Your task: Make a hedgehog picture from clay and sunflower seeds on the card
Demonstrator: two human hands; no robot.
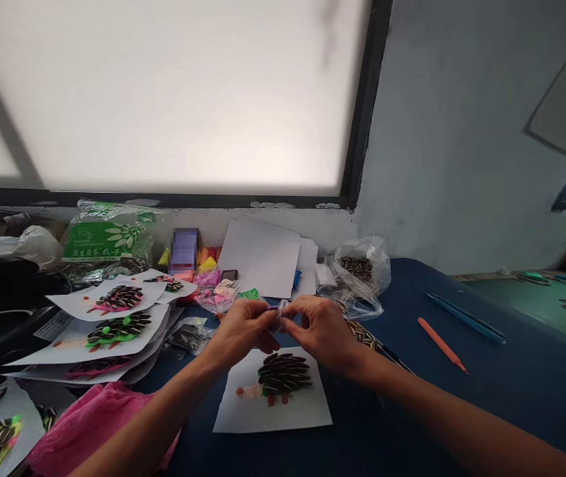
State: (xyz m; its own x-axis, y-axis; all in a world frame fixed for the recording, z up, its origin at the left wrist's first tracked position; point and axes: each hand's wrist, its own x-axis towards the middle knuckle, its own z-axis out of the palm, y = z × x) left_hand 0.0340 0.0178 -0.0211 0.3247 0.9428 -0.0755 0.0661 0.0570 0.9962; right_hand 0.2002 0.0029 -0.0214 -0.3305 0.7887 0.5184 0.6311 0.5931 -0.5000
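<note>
Dark blue worktop (462, 411) below a large frosted window (164, 93), seen from the person's head. At the left edge of the worktop, a fanned stack of white sheets (109, 331), each carrying a hedgehog figure made of striped seeds on coloured clay. Behind the stack, against the wall, a green printed bag (109, 235). To the right of centre, a clear plastic bag of seeds (360, 271), lying just beyond the hands. A pink cloth (89, 424) lies at lower left, under the left forearm. At centre, a single white sheet (273, 411) with a seed hedgehog (283, 376) on it, directly below the hands. On the right, well apart from the hands, two blue sticks (464, 318) and an orange stick (442, 344) lie flat. Left hand (243, 331) and right hand (320, 330) meet above the sheet; the fingers of both are pinched narrow on a small purple piece in clear wrapping (279, 313), held between the fingertips above the hedgehog's far edge.
</note>
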